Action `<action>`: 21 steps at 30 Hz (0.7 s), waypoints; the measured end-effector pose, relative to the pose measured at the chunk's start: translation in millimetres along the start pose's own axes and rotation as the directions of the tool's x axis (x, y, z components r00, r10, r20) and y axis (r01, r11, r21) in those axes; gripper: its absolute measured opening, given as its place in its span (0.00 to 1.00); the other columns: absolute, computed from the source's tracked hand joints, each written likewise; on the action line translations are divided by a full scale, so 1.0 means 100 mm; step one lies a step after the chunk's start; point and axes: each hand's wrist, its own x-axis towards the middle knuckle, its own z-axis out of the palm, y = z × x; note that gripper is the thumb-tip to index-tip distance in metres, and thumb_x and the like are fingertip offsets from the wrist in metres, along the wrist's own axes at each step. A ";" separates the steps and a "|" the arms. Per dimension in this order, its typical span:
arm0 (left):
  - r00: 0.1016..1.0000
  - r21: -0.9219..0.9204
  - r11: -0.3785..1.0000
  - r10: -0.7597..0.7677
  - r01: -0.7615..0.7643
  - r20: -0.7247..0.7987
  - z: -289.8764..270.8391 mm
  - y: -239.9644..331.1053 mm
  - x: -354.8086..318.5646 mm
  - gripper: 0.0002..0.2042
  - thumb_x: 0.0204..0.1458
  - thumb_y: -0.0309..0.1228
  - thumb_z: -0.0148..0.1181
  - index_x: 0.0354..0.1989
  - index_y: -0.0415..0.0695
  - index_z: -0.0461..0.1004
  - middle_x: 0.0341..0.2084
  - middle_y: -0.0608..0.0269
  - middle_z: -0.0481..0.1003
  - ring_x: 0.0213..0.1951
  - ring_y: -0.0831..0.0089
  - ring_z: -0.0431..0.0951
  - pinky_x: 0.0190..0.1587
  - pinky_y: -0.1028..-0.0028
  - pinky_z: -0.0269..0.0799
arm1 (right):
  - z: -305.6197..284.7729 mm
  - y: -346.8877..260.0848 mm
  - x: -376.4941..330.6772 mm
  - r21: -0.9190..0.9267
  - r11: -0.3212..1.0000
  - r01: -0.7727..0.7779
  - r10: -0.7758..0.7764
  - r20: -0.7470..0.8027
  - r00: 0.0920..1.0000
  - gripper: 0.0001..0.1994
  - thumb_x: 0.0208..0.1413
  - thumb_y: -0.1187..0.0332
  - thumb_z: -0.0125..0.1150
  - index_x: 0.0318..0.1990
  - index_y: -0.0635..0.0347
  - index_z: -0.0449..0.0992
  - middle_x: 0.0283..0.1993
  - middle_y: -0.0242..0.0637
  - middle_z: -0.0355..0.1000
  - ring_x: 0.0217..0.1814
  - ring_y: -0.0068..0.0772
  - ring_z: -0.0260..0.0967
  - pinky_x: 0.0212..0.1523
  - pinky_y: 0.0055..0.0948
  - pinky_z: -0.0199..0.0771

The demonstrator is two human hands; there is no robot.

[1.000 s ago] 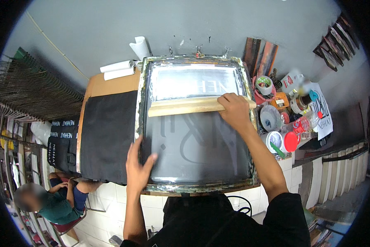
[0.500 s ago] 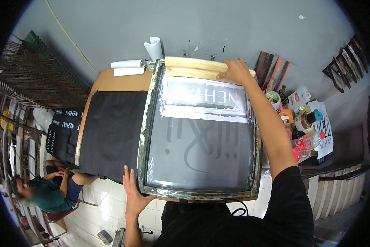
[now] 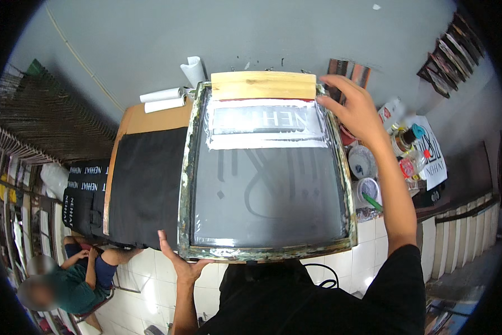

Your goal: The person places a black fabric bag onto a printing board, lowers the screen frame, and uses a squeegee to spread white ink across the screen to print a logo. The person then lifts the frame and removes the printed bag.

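A silk-screen printing frame point(image 3: 351, 212) with grey mesh lies before me, its rim stained. White ink point(image 3: 267, 140) borders a lettered band near its far end. Across that end rests a wooden squeegee point(image 3: 262, 85), its red blade edge against the mesh. My right hand point(image 3: 354, 109) is open beside the squeegee's right end, fingers apart and holding nothing. At the near left corner, my left hand point(image 3: 188, 269) supports the frame, its thumb along the front edge and one finger up past the side; its other fingers are hidden. Black fabric point(image 3: 147, 184) lies left of the frame.
A brown board point(image 3: 156, 118) lies under the fabric, with white paper rolls point(image 3: 162, 100) at its far end. Tubs point(image 3: 365, 162) and bottles point(image 3: 413, 134) crowd the right side. Printed black cloths point(image 3: 86, 190) lie at left. A person point(image 3: 75, 285) sits at lower left.
My right hand has let go of the squeegee and opened to its right. The squeegee now shows its broad wooden face. The frame's near edge looks raised, with my left hand partly beneath it.
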 end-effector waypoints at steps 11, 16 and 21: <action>0.827 -0.278 0.888 0.173 -0.366 -0.535 -0.38 1.22 2.41 0.49 0.58 0.54 0.63 0.76 0.40 0.41 0.74 0.47 0.50 0.74 0.52 0.54 0.73 0.52 0.56 | -0.98 -1.22 -0.84 -0.177 0.977 -0.119 0.044 -0.379 0.924 0.17 0.65 0.57 0.60 0.41 0.66 0.82 0.35 0.45 0.80 0.34 0.41 0.79 0.38 0.33 0.74; 0.960 -0.326 0.943 -0.033 -0.062 -0.279 0.07 0.91 2.65 0.46 0.55 0.38 0.68 0.75 0.35 0.44 0.72 0.38 0.54 0.73 0.49 0.55 0.74 0.55 0.50 | -1.37 -1.25 0.06 -0.238 0.945 -0.225 0.145 -0.312 0.939 0.23 0.62 0.52 0.60 0.37 0.71 0.82 0.29 0.45 0.78 0.31 0.34 0.73 0.38 0.35 0.73; 0.839 0.229 0.887 -0.457 0.402 0.296 0.95 -0.17 1.71 0.52 0.42 0.41 0.72 0.72 0.28 0.50 0.68 0.31 0.60 0.71 0.44 0.60 0.72 0.57 0.56 | -1.64 -0.83 0.81 -0.233 0.962 -0.143 0.060 -0.330 0.942 0.24 0.60 0.52 0.61 0.38 0.73 0.82 0.28 0.54 0.78 0.30 0.38 0.75 0.39 0.40 0.75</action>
